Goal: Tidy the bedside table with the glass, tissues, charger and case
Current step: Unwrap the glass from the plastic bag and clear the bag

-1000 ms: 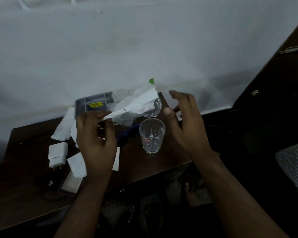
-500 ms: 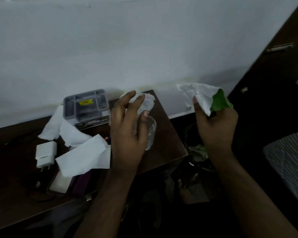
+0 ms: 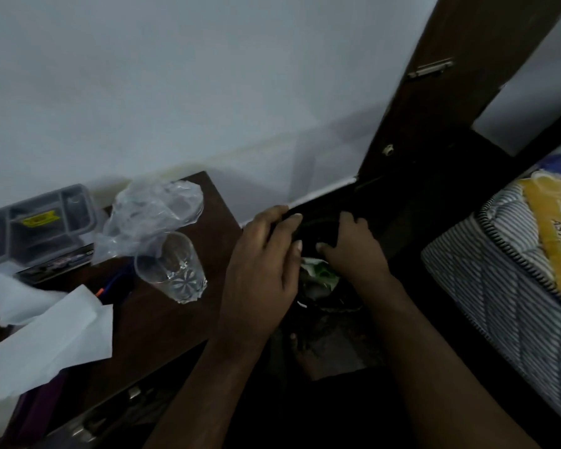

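Half a second earlier my right hand [image 3: 350, 251] had held a crumpled white and green tissue up beside the desk [image 3: 162, 322]; now both my hands had dropped into the dark gap between the desk and the bed [image 3: 512, 270]. My left hand [image 3: 263, 270] was curled over the dark rim of what I took to be a waste bin [image 3: 314, 222], steadying it. My right hand pressed down inside with fingers bent, and whether it gripped anything I could not tell. The white and green wad [image 3: 319, 273] lay just beneath it, so that piece of rubbish seemed disposed of. On the desk the drinking glass [image 3: 172, 270] stood upright near the right edge, a crumpled clear plastic bag [image 3: 149, 218] resting against its rim. The grey compartment case [image 3: 36, 225] sat at the back by the wall. Loose white tissues [image 3: 46, 341] lay spread at the left. The charger was out of view. I judged that most tidying remained.
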Motion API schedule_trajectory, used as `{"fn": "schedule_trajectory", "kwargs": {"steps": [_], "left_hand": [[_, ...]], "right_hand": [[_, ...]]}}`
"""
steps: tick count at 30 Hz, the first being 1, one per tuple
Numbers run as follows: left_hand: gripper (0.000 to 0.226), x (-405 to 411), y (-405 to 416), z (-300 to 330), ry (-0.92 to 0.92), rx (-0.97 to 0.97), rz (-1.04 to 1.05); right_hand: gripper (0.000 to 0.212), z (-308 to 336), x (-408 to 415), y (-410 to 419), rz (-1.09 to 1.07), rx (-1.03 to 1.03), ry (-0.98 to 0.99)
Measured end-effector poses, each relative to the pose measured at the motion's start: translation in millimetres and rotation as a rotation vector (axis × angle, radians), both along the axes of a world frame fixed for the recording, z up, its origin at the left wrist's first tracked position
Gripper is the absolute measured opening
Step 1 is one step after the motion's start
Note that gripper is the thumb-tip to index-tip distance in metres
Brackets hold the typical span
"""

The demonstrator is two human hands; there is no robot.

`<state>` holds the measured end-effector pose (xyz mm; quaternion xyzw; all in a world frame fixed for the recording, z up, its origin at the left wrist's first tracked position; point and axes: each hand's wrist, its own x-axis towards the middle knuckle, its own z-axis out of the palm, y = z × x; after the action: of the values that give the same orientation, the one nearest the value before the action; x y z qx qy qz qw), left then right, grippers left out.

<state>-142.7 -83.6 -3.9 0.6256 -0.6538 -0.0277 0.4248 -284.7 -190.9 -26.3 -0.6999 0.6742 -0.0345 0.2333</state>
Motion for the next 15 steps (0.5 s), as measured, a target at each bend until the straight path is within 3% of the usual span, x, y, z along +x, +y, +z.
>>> {"fn": "schedule_trajectory", "kwargs": {"steps": [4, 8, 15], "left_hand": [[0.035, 7, -1, 1, 0.025, 0.000, 0.062], [0.033, 28, 6, 13, 0.005, -0.056, 0.161], [0.039, 108, 31, 30, 0.044, -0.073, 0.327]], "right_hand": [[0.046, 17, 26, 5, 0.073, -0.217, -0.203], [0.035, 33, 64, 21, 0.231, -0.381, -0.415], [0.020, 29, 134, 32, 0.316, -0.397, -0.621]]}}
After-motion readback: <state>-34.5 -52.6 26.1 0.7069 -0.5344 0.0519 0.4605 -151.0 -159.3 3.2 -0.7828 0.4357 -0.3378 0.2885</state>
